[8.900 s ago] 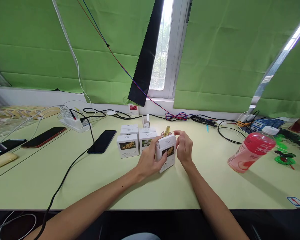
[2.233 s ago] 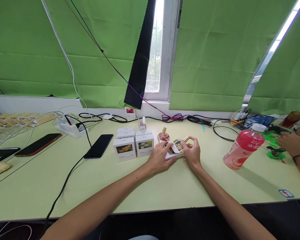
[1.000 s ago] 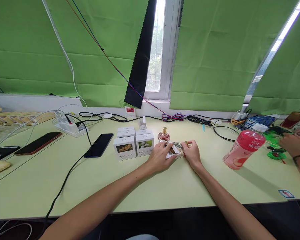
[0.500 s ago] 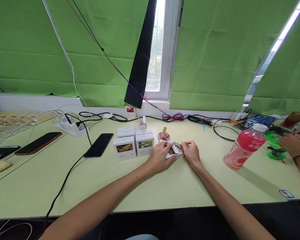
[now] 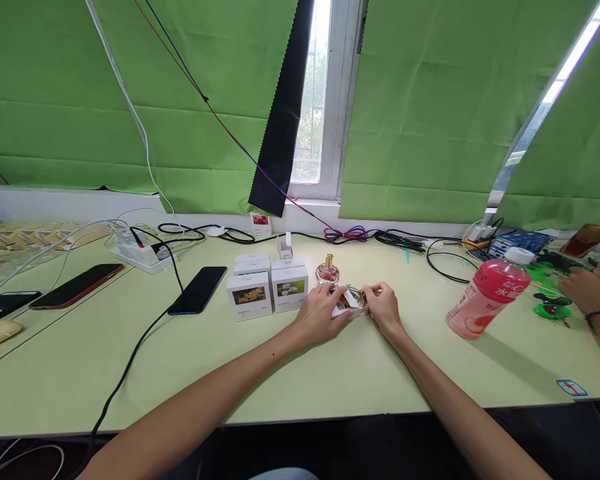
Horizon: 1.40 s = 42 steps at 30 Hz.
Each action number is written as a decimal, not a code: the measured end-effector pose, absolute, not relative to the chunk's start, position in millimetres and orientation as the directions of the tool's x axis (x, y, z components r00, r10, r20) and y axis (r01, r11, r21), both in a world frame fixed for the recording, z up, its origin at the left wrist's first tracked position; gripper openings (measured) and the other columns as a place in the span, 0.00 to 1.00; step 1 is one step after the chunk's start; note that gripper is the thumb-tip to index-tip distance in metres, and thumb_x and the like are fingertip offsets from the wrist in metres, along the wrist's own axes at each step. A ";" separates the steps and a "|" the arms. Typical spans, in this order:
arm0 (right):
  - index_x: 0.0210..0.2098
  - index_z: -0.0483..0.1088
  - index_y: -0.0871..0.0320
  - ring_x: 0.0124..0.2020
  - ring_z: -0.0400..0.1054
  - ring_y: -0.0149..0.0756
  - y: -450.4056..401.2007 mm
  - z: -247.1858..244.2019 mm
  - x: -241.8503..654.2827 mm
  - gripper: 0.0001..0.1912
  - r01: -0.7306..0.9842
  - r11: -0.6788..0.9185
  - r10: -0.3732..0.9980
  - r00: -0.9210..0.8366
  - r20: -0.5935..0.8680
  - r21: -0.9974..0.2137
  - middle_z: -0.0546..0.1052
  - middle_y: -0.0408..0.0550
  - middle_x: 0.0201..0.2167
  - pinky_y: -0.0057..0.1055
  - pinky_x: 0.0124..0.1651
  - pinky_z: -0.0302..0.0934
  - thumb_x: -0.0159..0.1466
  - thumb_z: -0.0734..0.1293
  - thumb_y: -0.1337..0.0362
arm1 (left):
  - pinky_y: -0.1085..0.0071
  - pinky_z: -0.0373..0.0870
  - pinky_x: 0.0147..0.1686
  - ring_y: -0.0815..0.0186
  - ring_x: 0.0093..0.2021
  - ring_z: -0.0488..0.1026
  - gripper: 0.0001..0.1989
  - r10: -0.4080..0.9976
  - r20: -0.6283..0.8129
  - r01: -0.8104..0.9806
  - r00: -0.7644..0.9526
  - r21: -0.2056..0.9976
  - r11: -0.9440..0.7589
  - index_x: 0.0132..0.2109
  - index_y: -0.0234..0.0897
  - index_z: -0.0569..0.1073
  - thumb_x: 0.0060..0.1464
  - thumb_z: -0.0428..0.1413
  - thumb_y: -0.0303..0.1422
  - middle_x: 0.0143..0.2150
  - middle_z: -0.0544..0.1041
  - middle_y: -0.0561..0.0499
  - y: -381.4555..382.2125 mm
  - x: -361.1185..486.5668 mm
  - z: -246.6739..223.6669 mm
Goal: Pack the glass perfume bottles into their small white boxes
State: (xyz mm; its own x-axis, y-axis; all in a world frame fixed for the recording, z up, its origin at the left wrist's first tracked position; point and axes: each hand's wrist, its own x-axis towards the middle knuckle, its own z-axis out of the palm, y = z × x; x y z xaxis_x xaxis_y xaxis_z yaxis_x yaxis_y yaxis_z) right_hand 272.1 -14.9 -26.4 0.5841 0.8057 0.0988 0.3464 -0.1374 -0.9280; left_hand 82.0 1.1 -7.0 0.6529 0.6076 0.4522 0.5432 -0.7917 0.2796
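Note:
My left hand (image 5: pixel 320 312) is closed around a small white picture box (image 5: pixel 341 308) that lies tilted on the table. At the box's right end is a round clear glass perfume bottle (image 5: pixel 358 296), partly inside or against the box; I cannot tell how deep. My right hand (image 5: pixel 383 308) pinches the bottle's right side, and its fingers hide the neck. Just behind my left hand stands another perfume bottle (image 5: pixel 328 272), pinkish with a gold cap. White boxes with flower pictures (image 5: pixel 250 297) stand grouped to the left, with an open-topped small box (image 5: pixel 285 248) behind them.
A pink drink bottle (image 5: pixel 490 293) stands to the right. Phones (image 5: pixel 198 291) and a power strip (image 5: pixel 145 256) lie on the left, where a black cable (image 5: pixel 145 339) crosses the table. Another person's hand (image 5: pixel 587 290) is at the far right near green items (image 5: pixel 553 309).
My right hand's fingers have shifted slightly at the bottle, and the gold part seen by them is now mostly hidden. My left hand and the box stay in place.

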 end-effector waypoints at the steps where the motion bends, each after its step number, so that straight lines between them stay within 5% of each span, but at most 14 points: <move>1: 0.28 0.63 0.53 0.19 0.65 0.36 -15.0 -25.8 271.9 0.08 0.347 -0.143 0.805 0.586 0.095 -0.927 0.73 0.42 0.18 0.31 0.26 0.56 0.56 0.65 0.56 | 0.54 0.70 0.51 0.51 0.52 0.70 0.22 0.606 0.453 0.543 0.653 0.278 -0.793 0.58 0.41 0.67 0.62 0.54 0.46 0.51 0.71 0.42 1.1 82.0 -7.0; 42: 0.23 0.63 0.53 0.20 0.66 0.36 -16.0 -25.1 270.0 0.07 0.372 -0.090 0.855 0.504 0.120 -0.924 0.76 0.44 0.20 0.30 0.25 0.56 0.54 0.64 0.59 | 0.55 0.70 0.50 0.52 0.51 0.71 0.22 0.614 0.454 0.553 0.646 0.276 -0.786 0.59 0.42 0.67 0.61 0.55 0.45 0.51 0.72 0.43 0.2 82.2 -5.9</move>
State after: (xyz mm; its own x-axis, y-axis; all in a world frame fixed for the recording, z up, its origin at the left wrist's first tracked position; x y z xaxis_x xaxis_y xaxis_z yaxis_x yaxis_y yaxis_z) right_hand 270.0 -16.0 -25.1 0.5038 0.8555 0.1199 0.3723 -0.0898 -0.9238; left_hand 82.2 0.2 -5.9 0.6458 0.6138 0.4541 0.5531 -0.7861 0.2759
